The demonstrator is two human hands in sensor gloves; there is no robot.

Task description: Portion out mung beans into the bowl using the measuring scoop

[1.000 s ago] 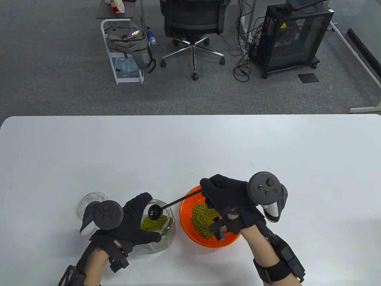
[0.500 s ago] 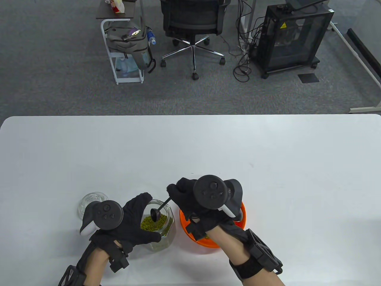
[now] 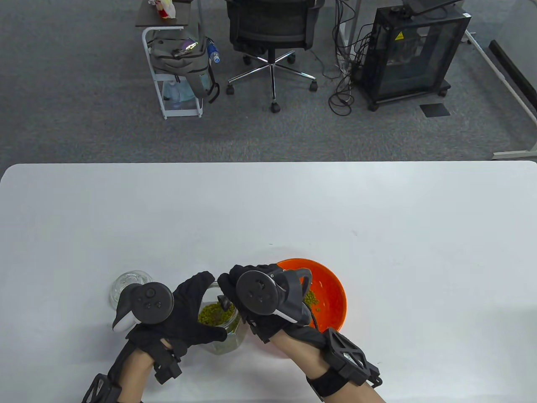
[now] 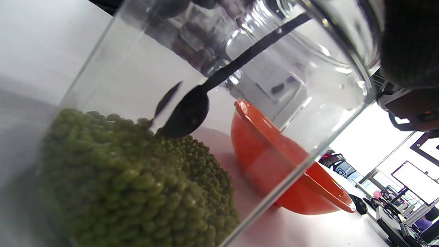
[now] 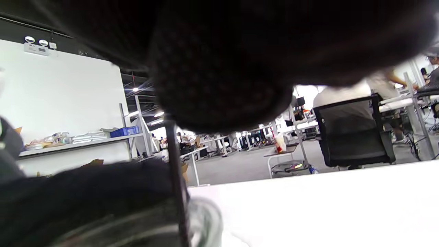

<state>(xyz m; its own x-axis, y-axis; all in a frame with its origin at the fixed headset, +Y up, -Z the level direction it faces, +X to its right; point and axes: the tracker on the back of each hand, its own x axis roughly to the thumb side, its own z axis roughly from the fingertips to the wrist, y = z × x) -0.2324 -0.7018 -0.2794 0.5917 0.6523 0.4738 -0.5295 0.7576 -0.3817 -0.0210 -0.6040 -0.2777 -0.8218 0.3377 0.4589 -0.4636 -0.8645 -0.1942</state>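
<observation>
Down inside the clear glass jar (image 4: pixel 219 113), the small black measuring scoop (image 4: pixel 187 115) has its cup touching the heap of green mung beans (image 4: pixel 137 181), its thin handle slanting up out of the mouth to the right hand (image 3: pixel 256 300), whose fingers pinch it. The left hand (image 3: pixel 184 312) wraps the jar, steadying it on the white tabletop (image 3: pixel 268 210). Just to the jar's right sits the orange plastic bowl (image 3: pixel 329 289), so a loaded scoop should only need a short carry that way.

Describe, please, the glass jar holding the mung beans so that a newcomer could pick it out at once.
Start at the white table and look along its near edge, left of the orange bowl. The glass jar stands there, held by the left hand, with green mung beans inside. Unlike the glass lid further left, it has a black measuring scoop dipping into it.
</observation>
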